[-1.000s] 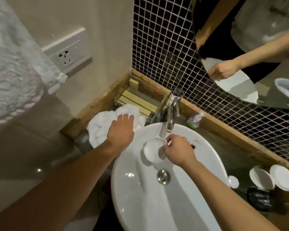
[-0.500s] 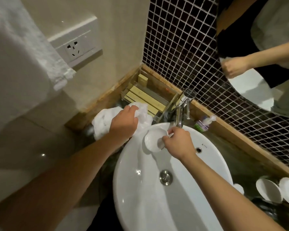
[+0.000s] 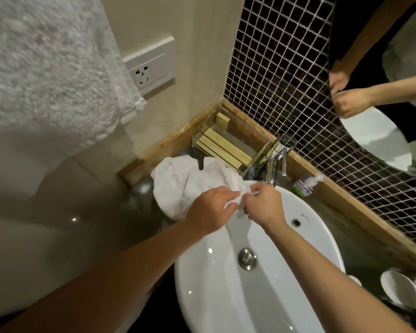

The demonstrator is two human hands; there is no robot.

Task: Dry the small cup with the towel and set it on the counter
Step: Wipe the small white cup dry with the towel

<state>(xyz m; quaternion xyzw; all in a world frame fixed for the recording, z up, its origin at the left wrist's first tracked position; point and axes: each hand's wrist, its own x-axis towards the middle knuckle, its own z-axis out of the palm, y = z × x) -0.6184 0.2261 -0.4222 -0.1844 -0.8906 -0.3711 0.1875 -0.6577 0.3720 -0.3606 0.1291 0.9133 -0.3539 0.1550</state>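
**Cup lost inside the towel**

Where your left hand (image 3: 210, 210) and right hand (image 3: 262, 205) pinch the crumpled white cloth towel (image 3: 185, 183) together above the white oval ceramic basin (image 3: 305, 227), the small cup is hidden; grip on it unclear. Chrome tap (image 3: 274, 167) behind; white bowls (image 3: 399, 287) cut off right.

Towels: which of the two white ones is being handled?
The crumpled towel on the counter beside the sink; both hands grip its corner. The hanging towel is untouched.

Dim, warm overhead light. Small specular glints on the glossy white oval ceramic basin (image 3: 202, 296) and the polished grey wall tile (image 3: 73, 219). Forearm shadows cross the bowl. Wide-angle bending at edges; slight softness throughout.
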